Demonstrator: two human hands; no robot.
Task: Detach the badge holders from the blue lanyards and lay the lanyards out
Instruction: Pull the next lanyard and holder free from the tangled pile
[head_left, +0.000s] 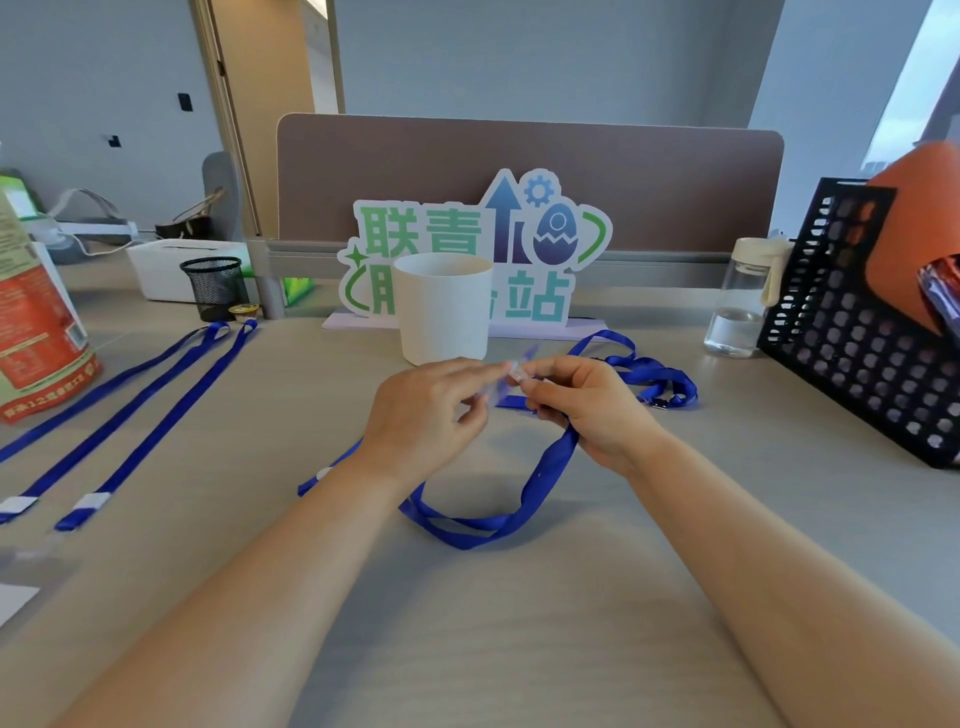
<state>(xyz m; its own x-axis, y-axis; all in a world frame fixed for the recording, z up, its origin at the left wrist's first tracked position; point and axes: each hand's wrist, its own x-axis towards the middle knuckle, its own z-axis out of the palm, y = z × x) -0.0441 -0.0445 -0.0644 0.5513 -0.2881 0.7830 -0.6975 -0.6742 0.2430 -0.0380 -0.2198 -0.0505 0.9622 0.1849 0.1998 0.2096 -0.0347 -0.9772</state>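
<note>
The person is working low over the worktop (519, 623), just in front of a white cup (444, 312). The right hand (587, 405) is pinching the clip end of a blue lanyard (550, 467), whose strap is trailing down into a loose loop on the worktop. The left hand (431, 410) is pinching the clear badge holder (496, 392) where the two meet (the holder is blurred, so how far the clip is open cannot be told).

The main risk is in pulling too soon. If the hands are drawing apart while the clip is biting the holder's slot, the thin plastic is likely to tear or the holder to slip out and skid away.

The loose loop is lying partly under the left forearm, so a sharp tug could be dragging it into a twist. A wide swing could be knocking the cup or snagging the heaped lanyard (657, 374) just behind the right hand. The two straightened lanyards (158, 423) at the left are lying well apart from the hands and seem safe.
</note>
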